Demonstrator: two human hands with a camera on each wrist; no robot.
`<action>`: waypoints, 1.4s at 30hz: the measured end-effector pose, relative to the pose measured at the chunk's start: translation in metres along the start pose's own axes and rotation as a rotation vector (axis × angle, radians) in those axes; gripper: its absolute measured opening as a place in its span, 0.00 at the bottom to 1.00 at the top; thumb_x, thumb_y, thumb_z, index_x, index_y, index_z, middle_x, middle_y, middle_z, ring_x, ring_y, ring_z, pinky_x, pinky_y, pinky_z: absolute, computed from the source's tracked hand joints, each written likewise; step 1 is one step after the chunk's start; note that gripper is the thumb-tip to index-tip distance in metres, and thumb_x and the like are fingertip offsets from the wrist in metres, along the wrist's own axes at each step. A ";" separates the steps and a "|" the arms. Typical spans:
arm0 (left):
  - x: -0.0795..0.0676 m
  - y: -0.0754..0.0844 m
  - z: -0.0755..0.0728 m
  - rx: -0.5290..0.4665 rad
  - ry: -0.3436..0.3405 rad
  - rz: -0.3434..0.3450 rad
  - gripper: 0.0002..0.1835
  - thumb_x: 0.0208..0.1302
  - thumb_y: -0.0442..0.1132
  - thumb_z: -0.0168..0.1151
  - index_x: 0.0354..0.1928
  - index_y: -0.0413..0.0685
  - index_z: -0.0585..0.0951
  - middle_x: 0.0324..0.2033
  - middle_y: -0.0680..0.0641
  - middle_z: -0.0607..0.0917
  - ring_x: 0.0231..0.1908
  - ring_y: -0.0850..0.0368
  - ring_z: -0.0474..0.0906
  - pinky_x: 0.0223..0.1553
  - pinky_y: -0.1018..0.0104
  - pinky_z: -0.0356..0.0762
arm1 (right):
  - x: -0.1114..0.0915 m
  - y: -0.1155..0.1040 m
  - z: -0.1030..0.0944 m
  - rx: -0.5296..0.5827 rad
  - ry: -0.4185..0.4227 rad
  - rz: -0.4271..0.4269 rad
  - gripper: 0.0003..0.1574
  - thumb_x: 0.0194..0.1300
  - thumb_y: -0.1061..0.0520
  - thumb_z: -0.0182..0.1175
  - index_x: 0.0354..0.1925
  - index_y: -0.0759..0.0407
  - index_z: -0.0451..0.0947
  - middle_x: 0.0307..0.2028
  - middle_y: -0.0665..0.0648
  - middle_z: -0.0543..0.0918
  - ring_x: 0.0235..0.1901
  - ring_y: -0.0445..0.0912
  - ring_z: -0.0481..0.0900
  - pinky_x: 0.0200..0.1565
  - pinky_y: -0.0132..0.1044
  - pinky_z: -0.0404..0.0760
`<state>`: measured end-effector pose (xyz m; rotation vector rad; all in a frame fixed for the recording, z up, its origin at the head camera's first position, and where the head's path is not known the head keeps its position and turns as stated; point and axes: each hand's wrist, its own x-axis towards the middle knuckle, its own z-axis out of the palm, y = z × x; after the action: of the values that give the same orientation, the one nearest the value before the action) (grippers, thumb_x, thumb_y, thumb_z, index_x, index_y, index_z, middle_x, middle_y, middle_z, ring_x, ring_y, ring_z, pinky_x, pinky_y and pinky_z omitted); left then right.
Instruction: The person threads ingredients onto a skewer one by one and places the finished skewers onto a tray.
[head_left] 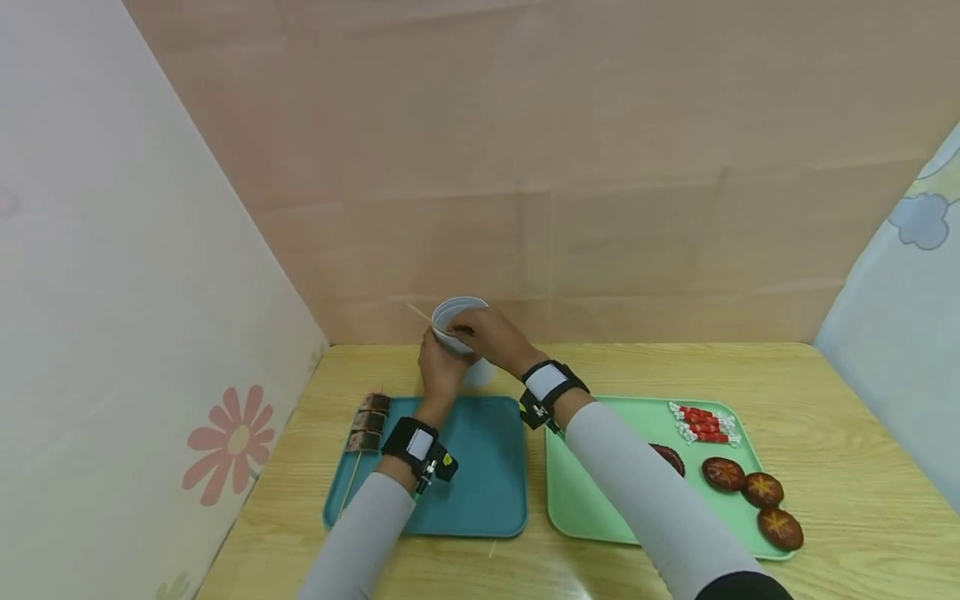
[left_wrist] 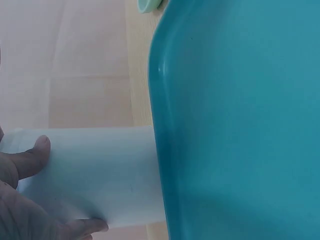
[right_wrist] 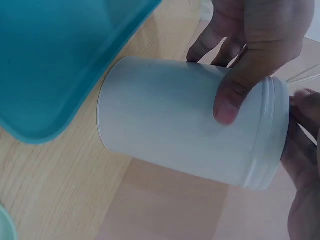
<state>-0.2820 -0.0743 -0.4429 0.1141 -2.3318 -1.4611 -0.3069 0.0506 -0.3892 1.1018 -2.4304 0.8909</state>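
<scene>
A white cylindrical container stands behind the blue tray, its open mouth facing up. My left hand grips its side, with the thumb and fingers around the wall in the left wrist view. At the mouth, my right hand pinches a thin wooden skewer, which sticks out over the rim to the left. The right fingertips are partly hidden by the rim in the right wrist view. On the blue tray's left side lies a skewer threaded with several dark brown pieces.
A green tray on the right bears red-and-white wrapped-looking pieces and several brown mushroom-like pieces, some over its right edge. A backdrop rises behind the wooden table. A patterned wall borders the left.
</scene>
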 end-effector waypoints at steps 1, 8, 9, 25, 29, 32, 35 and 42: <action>0.000 -0.001 0.000 -0.002 0.003 -0.001 0.47 0.41 0.40 0.78 0.65 0.36 0.67 0.56 0.35 0.77 0.56 0.39 0.74 0.57 0.48 0.72 | 0.001 0.000 0.000 0.001 0.019 -0.005 0.09 0.65 0.62 0.60 0.42 0.60 0.85 0.39 0.54 0.86 0.39 0.42 0.82 0.42 0.33 0.79; -0.004 -0.007 -0.008 -0.050 -0.037 0.038 0.47 0.44 0.39 0.77 0.67 0.36 0.65 0.57 0.36 0.75 0.58 0.42 0.72 0.59 0.48 0.70 | 0.003 -0.013 -0.017 0.133 0.350 0.060 0.09 0.66 0.62 0.59 0.43 0.63 0.81 0.40 0.56 0.84 0.40 0.43 0.82 0.42 0.30 0.82; -0.006 -0.006 -0.011 -0.050 -0.055 0.043 0.45 0.47 0.40 0.76 0.67 0.36 0.64 0.58 0.36 0.74 0.60 0.41 0.71 0.60 0.47 0.69 | 0.003 -0.016 -0.023 0.177 0.415 0.075 0.09 0.66 0.61 0.59 0.42 0.63 0.81 0.40 0.56 0.84 0.40 0.43 0.83 0.41 0.30 0.82; -0.078 0.068 -0.059 0.284 0.265 0.709 0.17 0.63 0.36 0.62 0.52 0.37 0.80 0.45 0.39 0.79 0.45 0.45 0.76 0.44 0.53 0.77 | -0.057 -0.072 -0.114 0.881 0.568 0.182 0.14 0.63 0.65 0.61 0.45 0.75 0.77 0.38 0.66 0.83 0.38 0.56 0.84 0.41 0.43 0.84; -0.090 0.073 -0.066 0.255 0.147 0.799 0.08 0.58 0.30 0.66 0.40 0.40 0.86 0.32 0.45 0.82 0.33 0.52 0.80 0.33 0.65 0.81 | -0.080 -0.081 -0.113 0.907 0.473 0.195 0.17 0.64 0.66 0.60 0.46 0.81 0.74 0.39 0.67 0.83 0.39 0.54 0.85 0.43 0.47 0.83; -0.093 0.071 -0.066 0.197 0.031 0.789 0.07 0.57 0.29 0.66 0.38 0.41 0.86 0.30 0.47 0.83 0.31 0.56 0.82 0.32 0.68 0.81 | -0.096 -0.081 -0.114 0.883 0.428 0.218 0.16 0.65 0.66 0.59 0.47 0.80 0.74 0.41 0.67 0.83 0.39 0.53 0.85 0.44 0.48 0.83; -0.093 0.067 -0.063 0.141 -0.028 0.788 0.04 0.57 0.28 0.66 0.34 0.40 0.86 0.28 0.48 0.85 0.30 0.58 0.83 0.32 0.69 0.82 | -0.109 -0.079 -0.118 0.753 0.364 0.286 0.15 0.65 0.63 0.60 0.46 0.74 0.76 0.43 0.65 0.83 0.40 0.53 0.85 0.45 0.45 0.83; -0.092 0.056 -0.064 0.120 -0.022 0.743 0.03 0.56 0.28 0.67 0.31 0.40 0.87 0.27 0.48 0.81 0.29 0.56 0.82 0.32 0.66 0.83 | -0.152 -0.043 -0.129 0.098 -0.073 0.479 0.12 0.65 0.53 0.62 0.44 0.56 0.82 0.38 0.51 0.84 0.38 0.42 0.82 0.41 0.38 0.82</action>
<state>-0.1665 -0.0786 -0.3946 -0.6658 -2.1167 -0.9454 -0.1706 0.1987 -0.3537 0.5903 -2.7929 1.1348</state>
